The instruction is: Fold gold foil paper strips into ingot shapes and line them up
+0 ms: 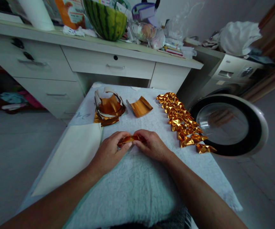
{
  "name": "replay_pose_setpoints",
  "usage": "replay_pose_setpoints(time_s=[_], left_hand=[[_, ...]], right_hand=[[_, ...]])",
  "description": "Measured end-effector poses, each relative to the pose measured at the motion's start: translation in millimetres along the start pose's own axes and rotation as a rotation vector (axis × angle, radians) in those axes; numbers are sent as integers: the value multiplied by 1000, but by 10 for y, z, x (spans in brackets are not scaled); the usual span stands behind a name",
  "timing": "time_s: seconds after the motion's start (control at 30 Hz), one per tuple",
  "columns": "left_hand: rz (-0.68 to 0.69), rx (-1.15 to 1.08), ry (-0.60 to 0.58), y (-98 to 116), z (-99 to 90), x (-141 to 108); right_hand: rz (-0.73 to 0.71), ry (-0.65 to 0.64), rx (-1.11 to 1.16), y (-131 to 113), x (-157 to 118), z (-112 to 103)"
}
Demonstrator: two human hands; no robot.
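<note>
Between my two hands, above the cloth-covered table, is a narrow folded piece of gold foil paper. My left hand pinches its left end, thumb on the near side. The right end is gripped by my right hand, with thumb and fingers pressed together. Beyond them lies a curled sheet of gold foil paper. To its left sits a loose pile of curled gold sheets with pale undersides. Folded gold foil pieces, pointed at the ends, stand in rows on the right of the table.
A cream sheet covers part of the table's left side. Behind stands a white drawer desk bearing a cut watermelon and plastic bags. At the right, a washing machine's round door hangs open close to the table edge.
</note>
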State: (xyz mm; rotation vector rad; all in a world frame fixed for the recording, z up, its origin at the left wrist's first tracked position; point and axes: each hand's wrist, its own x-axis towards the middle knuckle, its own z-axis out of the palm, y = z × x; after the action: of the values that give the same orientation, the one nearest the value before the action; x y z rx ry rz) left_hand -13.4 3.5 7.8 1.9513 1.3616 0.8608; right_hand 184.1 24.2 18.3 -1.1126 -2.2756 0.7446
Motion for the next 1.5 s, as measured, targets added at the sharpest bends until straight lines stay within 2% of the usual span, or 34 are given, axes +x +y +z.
replay_pose_setpoints(time_s=[0.4, 0.93, 1.1, 1.3, 1.5], left_hand=[[83, 165, -19, -55, 41, -20], [213, 293, 29, -115, 82, -23], [214, 327, 42, -136, 92, -27], [211, 338, 60, -136, 64, -14], [177, 357, 36, -124, 56, -6]], right_hand=[[-14, 30, -52, 52, -10, 54], [-25, 68, -95, 95, 7, 95], [-11, 61, -105, 82, 8, 94], [128, 65, -170, 50, 9, 79], [104, 34, -172, 26, 12, 68]])
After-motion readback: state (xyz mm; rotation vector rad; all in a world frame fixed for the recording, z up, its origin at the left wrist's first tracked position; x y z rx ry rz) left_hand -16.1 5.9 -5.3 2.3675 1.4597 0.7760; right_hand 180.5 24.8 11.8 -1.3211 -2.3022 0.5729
